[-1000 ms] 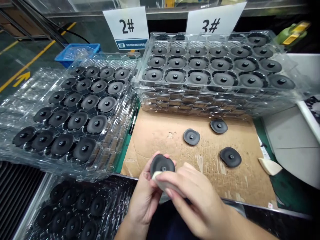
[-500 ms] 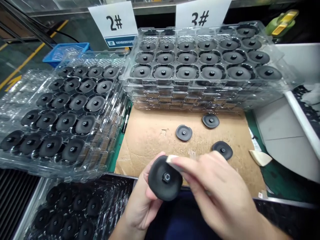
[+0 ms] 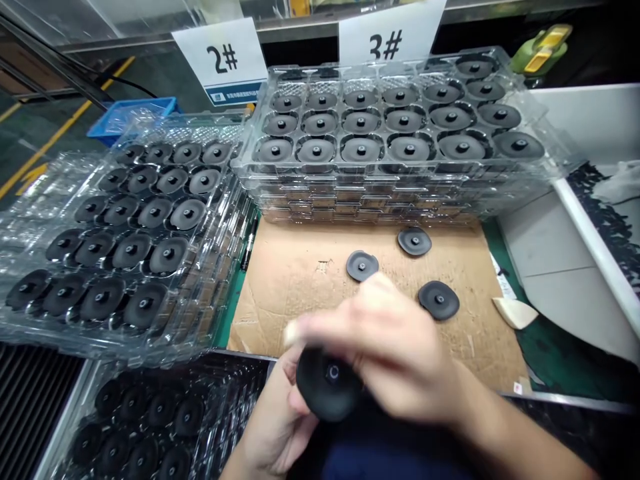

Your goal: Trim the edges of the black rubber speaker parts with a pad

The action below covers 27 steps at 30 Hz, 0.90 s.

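Note:
My left hand (image 3: 277, 417) is closed around the edge of a black rounded-square rubber disc (image 3: 325, 393) with a small raised hub in its middle, tilted toward me. Over the disc's upper edge lies my right hand (image 3: 400, 347), blurred by motion, its fingers drawn together. A pale patch shows at its foremost fingertip; what these fingers hold, if anything, is hidden. Beyond the hands, three similar loose discs rest on the cardboard: one to the left (image 3: 362, 266), one at the back (image 3: 415, 241) and one at the right (image 3: 439, 300).
Stacked clear trays of black discs stand at the back (image 3: 350, 179) and left (image 3: 203, 267). Another tray of discs (image 3: 200, 427) sits lower left. Cardboard (image 3: 285, 287) covers the bench. A pale wedge-shaped piece (image 3: 515, 313) and a white bin (image 3: 565, 267) are at the right.
My right hand has swept left across the top of the disc and now covers its upper edge. The left hand still grips the disc, slightly lower in view.

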Available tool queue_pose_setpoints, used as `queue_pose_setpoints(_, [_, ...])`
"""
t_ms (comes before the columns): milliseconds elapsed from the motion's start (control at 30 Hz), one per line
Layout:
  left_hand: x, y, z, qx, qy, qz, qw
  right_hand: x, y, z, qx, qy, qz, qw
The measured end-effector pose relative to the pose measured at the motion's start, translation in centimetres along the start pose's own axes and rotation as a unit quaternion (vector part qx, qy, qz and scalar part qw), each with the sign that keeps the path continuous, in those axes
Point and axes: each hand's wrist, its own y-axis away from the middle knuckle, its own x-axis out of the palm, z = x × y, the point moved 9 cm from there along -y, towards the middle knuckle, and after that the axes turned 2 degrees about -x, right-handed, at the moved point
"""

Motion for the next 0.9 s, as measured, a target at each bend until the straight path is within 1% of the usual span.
queue_pose_setpoints(33, [0.4, 0.1, 0.1, -0.012, 0.010, 0.013, 1.000, -0.1, 0.6, -2.7, 0.079, -0.009, -0.013, 0.997])
queue_pose_setpoints(67, [0.9, 0.2, 0.2, -0.025, 0.023, 0.032, 0.999, 0.1, 1.6, -5.3, 0.156, -0.016, -0.016, 0.987])
queue_pose_setpoints(100, [1.1, 0.2, 0.2, -0.031, 0.036, 0.049, 0.998, 0.7, 2.8, -7.6, 0.215, -0.020, -0.010, 0.976])
queue_pose_setpoints(133, [1.0, 0.1, 0.1, -0.029, 0.047, 0.058, 0.997, 1.6, 4.0, -9.2, 0.247, -0.018, 0.010, 0.969])
queue_pose_setpoints(167, [0.7, 0.0, 0.0, -0.021, 0.055, 0.058, 0.997, 2.6, 5.3, -10.2, 0.258, -0.011, 0.032, 0.966])
queue_pose_setpoints(200, [0.3, -0.1, -0.1, -0.012, 0.062, 0.054, 0.997, 3.6, 6.5, -10.8, 0.258, 0.004, 0.045, 0.965])
queue_pose_setpoints(233, [-0.2, -0.3, -0.1, -0.004, 0.069, 0.047, 0.997, 4.2, 7.7, -11.2, 0.260, 0.026, 0.043, 0.964])
queue_pose_setpoints(333, [-1.3, -0.7, -0.2, 0.011, 0.084, 0.029, 0.996, 5.6, 11.1, -11.0, 0.272, 0.100, 0.026, 0.957])
queue_pose_setpoints(433, [-1.5, -1.1, -0.2, 0.017, 0.087, 0.021, 0.996, 6.7, 12.3, -10.1, 0.251, 0.137, 0.042, 0.957])
queue_pose_setpoints(533, [-1.4, -1.4, -0.2, 0.020, 0.085, 0.011, 0.996, 7.0, 11.6, -10.2, 0.233, 0.167, 0.042, 0.957])
queue_pose_setpoints(700, [-1.0, -1.3, -0.3, 0.032, 0.085, 0.010, 0.996, 6.4, 9.4, -11.4, 0.232, 0.178, 0.014, 0.956])
queue_pose_setpoints(800, [-1.0, -1.1, -0.4, 0.042, 0.095, 0.009, 0.995, 6.4, 9.3, -10.6, 0.214, 0.149, 0.010, 0.965])
queue_pose_setpoints(900, [-1.2, -1.0, -0.6, 0.056, 0.093, 0.006, 0.994, 6.8, 9.8, -9.3, 0.184, 0.110, 0.029, 0.976])
